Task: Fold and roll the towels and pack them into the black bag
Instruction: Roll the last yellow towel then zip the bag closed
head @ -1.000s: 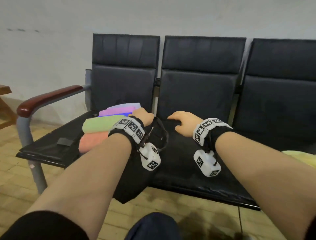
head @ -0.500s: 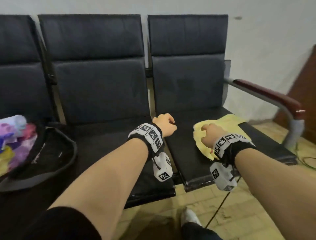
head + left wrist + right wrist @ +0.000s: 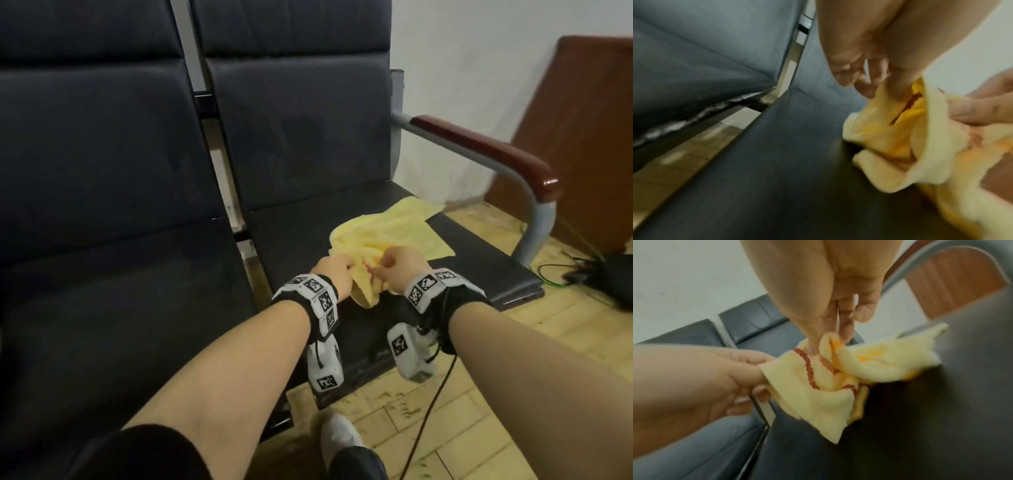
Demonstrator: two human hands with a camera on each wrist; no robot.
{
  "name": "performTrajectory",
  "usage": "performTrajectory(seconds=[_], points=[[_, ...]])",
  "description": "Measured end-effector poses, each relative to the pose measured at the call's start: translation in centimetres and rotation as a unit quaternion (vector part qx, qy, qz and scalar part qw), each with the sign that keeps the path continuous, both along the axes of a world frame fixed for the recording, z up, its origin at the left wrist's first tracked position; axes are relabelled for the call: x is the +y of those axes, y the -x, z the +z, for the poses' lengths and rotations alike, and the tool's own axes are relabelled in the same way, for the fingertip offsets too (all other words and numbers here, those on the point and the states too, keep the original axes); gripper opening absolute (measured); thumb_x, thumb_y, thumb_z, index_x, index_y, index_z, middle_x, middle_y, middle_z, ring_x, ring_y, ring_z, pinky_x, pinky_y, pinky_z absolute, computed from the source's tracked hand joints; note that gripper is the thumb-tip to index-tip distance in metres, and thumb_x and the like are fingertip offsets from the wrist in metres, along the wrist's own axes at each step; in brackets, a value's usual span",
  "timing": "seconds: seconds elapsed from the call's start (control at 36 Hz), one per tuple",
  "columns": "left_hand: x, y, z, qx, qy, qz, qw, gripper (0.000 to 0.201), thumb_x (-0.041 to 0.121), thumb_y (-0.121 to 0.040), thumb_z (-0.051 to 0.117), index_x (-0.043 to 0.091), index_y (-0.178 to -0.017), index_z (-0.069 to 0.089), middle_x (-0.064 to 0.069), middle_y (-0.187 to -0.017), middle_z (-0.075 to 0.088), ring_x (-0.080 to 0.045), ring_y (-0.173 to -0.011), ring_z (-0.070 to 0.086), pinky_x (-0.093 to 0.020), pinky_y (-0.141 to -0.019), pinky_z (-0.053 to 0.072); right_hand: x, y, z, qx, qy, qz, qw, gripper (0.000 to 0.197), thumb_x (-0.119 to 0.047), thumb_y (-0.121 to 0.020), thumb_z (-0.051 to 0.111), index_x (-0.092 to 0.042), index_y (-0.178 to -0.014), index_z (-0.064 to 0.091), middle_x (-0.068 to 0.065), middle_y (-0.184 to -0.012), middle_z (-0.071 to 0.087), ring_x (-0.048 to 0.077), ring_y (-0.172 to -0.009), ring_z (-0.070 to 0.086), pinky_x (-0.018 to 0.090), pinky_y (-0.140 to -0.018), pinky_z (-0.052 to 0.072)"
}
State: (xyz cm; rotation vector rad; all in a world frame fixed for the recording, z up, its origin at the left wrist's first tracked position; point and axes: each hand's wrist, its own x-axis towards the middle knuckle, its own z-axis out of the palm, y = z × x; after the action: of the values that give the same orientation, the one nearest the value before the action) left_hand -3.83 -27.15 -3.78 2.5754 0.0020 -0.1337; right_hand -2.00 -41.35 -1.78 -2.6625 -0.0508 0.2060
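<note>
Showing the head view: both hands meet over the front of the rightmost seat [image 3: 445, 274] of a row of dark padded chairs. The left hand [image 3: 334, 274] and the right hand [image 3: 404, 265] are each closed on the near, bunched edge of a yellow towel [image 3: 394, 233], lifting it slightly; the far part of the towel lies flat on the seat. A metal armrest [image 3: 479, 147] with a reddish wooden top stands to the right, with brown furniture [image 3: 582, 137] behind it and a dark heap with cables [image 3: 609, 274] on the tiled floor [image 3: 479, 394]. Marker bands circle both wrists.

Left wrist view (blurred): the left hand [image 3: 869, 65] has its thumb and fingers curled down onto a fold of the towel [image 3: 900, 138]; the exact contact of each finger is hard to tell. Fingers [image 3: 982, 110] of the right hand enter from the right and touch the cloth. Below lies the seat [image 3: 787, 178].

Right wrist view: the right hand [image 3: 828, 305] pinches a gathered fold of the towel [image 3: 818, 394] between thumb and fingers, beside a red stitched line. The left hand [image 3: 705, 378] grips the towel's left edge. The cloth hangs crumpled just above the seat [image 3: 920, 434].
</note>
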Motion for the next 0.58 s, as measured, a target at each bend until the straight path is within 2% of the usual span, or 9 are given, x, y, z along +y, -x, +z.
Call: performTrajectory(seconds=[0.06, 0.11, 0.17, 0.22, 0.28, 0.36, 0.44, 0.5, 0.58], points=[[1.0, -0.4, 1.9, -0.064, 0.064, 0.050, 0.995, 0.030, 0.012, -0.093, 0.046, 0.020, -0.112, 0.066, -0.006, -0.112, 0.064, -0.026, -0.101, 0.060, -0.032, -0.084, 0.049, 0.8, -0.3, 1.9, -0.052, -0.003, -0.005, 0.999, 0.014, -0.031, -0.093, 0.058, -0.017, -0.092, 0.062, 0.005, -0.095, 0.065, 0.020, -0.082, 0.056, 0.029, -0.070, 0.039], [2.2, -0.5, 5.1, -0.138, 0.150, 0.088, 0.975, 0.024, 0.008, -0.091, 0.048, 0.019, -0.097, 0.067, -0.006, -0.099, 0.064, -0.025, -0.091, 0.061, -0.032, -0.080, 0.051, 2.1, -0.1, 4.9, -0.133, -0.015, -0.004, 0.991, 0.014, -0.024, -0.095, 0.052, -0.017, -0.096, 0.063, 0.006, -0.097, 0.064, 0.022, -0.084, 0.057, 0.030, -0.072, 0.042], [3.4, -0.1, 9.3, -0.204, 0.221, 0.104, 0.948, 0.025, 0.003, -0.090, 0.045, 0.022, -0.085, 0.061, -0.008, -0.092, 0.065, -0.027, -0.078, 0.066, -0.034, -0.065, 0.056, 3.9, 0.6, 8.7, -0.209, -0.076, 0.003, 0.975, 0.014, -0.019, -0.096, 0.048, -0.016, -0.094, 0.062, 0.007, -0.093, 0.063, 0.025, -0.087, 0.059, 0.029, -0.072, 0.042], [4.7, 0.9, 13.7, -0.255, 0.295, 0.117, 0.913, 0.030, -0.001, -0.091, 0.041, 0.023, -0.081, 0.055, -0.011, -0.090, 0.064, -0.028, -0.066, 0.069, -0.030, -0.050, 0.055, 6.1, 2.1, 12.7, -0.264, -0.149, 0.008, 0.953, 0.013, -0.020, -0.097, 0.048, -0.014, -0.093, 0.059, 0.005, -0.087, 0.060, 0.022, -0.080, 0.056, 0.023, -0.066, 0.034], [6.3, 2.7, 17.8, -0.309, 0.354, 0.116, 0.875, 0.029, -0.003, -0.092, 0.042, 0.021, -0.080, 0.053, -0.007, -0.088, 0.063, -0.023, -0.071, 0.069, -0.034, -0.058, 0.059, 8.3, 3.7, 16.0, -0.294, -0.224, 0.030, 0.929, 0.016, -0.022, -0.097, 0.050, -0.008, -0.096, 0.058, 0.005, -0.086, 0.060, 0.018, -0.076, 0.052, 0.021, -0.059, 0.030], [9.5, 5.7, 21.9, -0.380, 0.313, 0.136, 0.860, 0.016, 0.004, -0.091, 0.051, 0.018, -0.086, 0.053, -0.001, -0.088, 0.063, -0.019, -0.085, 0.063, -0.034, -0.081, 0.055, 12.0, 6.5, 19.4, -0.293, -0.292, 0.097, 0.905, 0.017, -0.019, -0.091, 0.057, -0.006, -0.102, 0.055, 0.005, -0.095, 0.059, 0.017, -0.084, 0.056, 0.022, -0.068, 0.038], [12.9, 9.7, 24.2, -0.409, 0.263, 0.142, 0.862, 0.011, 0.009, -0.085, 0.059, 0.019, -0.084, 0.055, 0.008, -0.078, 0.058, -0.006, -0.071, 0.055, -0.014, -0.066, 0.046, 15.5, 9.2, 20.9, -0.272, -0.219, 0.169, 0.922, 0.046, -0.024, -0.078, 0.070, -0.013, -0.116, 0.046, 0.007, -0.118, 0.046, 0.020, -0.102, 0.051, 0.035, -0.086, 0.042], [14.7, 12.5, 25.1, -0.417, 0.226, 0.138, 0.870, 0.010, 0.009, -0.082, 0.062, 0.016, -0.082, 0.056, 0.009, -0.076, 0.055, -0.001, -0.068, 0.050, -0.006, -0.056, 0.039, 17.7, 10.9, 21.2, -0.286, -0.147, 0.175, 0.931, 0.056, -0.037, -0.075, 0.073, -0.013, -0.117, 0.044, 0.007, -0.119, 0.043, 0.022, -0.104, 0.048, 0.043, -0.091, 0.042], [17.5, 16.0, 25.6, -0.417, 0.176, 0.143, 0.880, 0.007, 0.010, -0.082, 0.063, 0.012, -0.085, 0.056, 0.005, -0.076, 0.052, -0.007, -0.067, 0.047, -0.010, -0.052, 0.039, 20.8, 13.0, 21.4, -0.300, -0.178, 0.184, 0.919, 0.026, -0.018, -0.083, 0.064, -0.012, -0.099, 0.045, 0.011, -0.111, 0.048, 0.033, -0.100, 0.054, 0.043, -0.084, 0.046]])
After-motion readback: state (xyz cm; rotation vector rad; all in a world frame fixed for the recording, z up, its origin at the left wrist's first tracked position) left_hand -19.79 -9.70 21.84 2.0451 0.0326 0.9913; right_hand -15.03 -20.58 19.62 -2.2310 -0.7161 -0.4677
